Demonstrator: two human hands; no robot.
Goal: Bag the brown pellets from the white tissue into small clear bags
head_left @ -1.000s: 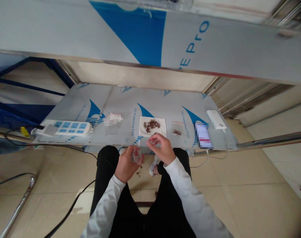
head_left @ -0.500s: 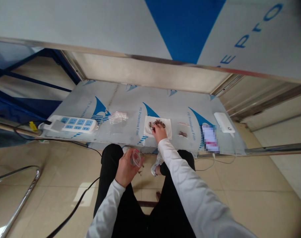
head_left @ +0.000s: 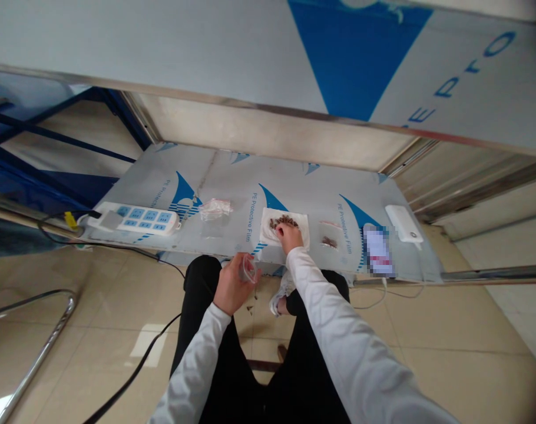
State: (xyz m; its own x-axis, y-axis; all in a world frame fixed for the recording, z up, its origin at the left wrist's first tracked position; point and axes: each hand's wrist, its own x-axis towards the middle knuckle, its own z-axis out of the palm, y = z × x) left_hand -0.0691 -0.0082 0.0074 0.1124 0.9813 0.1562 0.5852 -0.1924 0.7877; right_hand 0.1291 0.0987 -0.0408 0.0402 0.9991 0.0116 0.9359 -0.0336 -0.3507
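Note:
My left hand [head_left: 232, 284] is closed around a small clear plastic bag [head_left: 248, 269], held with its mouth apart in front of the table edge. My right hand [head_left: 290, 238] is at the near side of a heap of small brown pieces [head_left: 280, 222], fingertips pinched together. Whatever is between those fingertips is too small to make out. The heap lies on a white square sheet [head_left: 268, 234], partly covered by my right hand. To its right, a clear zip bag [head_left: 330, 237] with some brown pieces inside lies flat.
A stack of clear bags [head_left: 215, 208] lies left of the sheet. Farther left is a white power strip [head_left: 139, 220] with blue sockets. On the right are a phone [head_left: 378, 250] and a white power bank [head_left: 403, 223] with cables. An upper shelf [head_left: 206, 53] overhangs the table.
My right hand has drawn slightly back from the heap toward its near edge. My left hand has risen a little with the bag, closer to the table edge. The view has shifted slightly.

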